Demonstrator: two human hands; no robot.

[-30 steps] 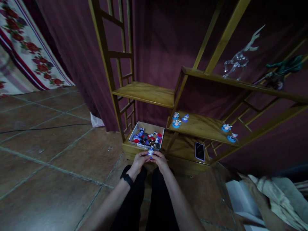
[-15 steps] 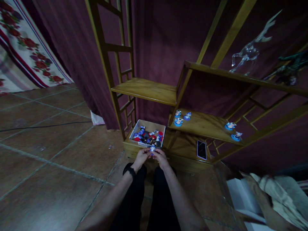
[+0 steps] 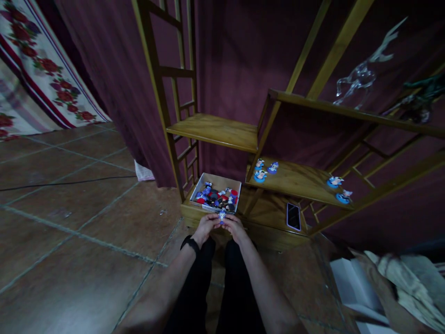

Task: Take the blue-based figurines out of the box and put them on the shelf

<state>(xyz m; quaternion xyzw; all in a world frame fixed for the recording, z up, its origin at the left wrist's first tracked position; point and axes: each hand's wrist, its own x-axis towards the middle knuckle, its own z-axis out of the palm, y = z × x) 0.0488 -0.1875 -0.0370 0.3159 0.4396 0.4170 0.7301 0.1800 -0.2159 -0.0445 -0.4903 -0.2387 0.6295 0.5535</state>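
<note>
A small purple-and-white figurine (image 3: 222,215) is held upright between both hands, just in front of a white cardboard box (image 3: 222,179). My left hand (image 3: 206,227) pinches it from the left, a dark band on the wrist. From the other side my right hand (image 3: 235,227) grips it too, closed at the fingertips. Inside the box lies a jumble of figurines (image 3: 213,197) in purple, red, black and white. On the shelf to the right stand a purple figurine (image 3: 273,167) and several blue-based figurines (image 3: 260,175).
The wooden shelf unit (image 3: 215,132) rises ahead, its upright post left of the box. A phone (image 3: 293,216) lies on the lower board. A clear deer ornament (image 3: 359,76) stands on the higher right shelf. White boxes (image 3: 351,283) and cloth sit on the floor at right.
The whole view has shifted slightly, so things appear a little further right. Both hands keep their hold on the figurine in front of the box.
</note>
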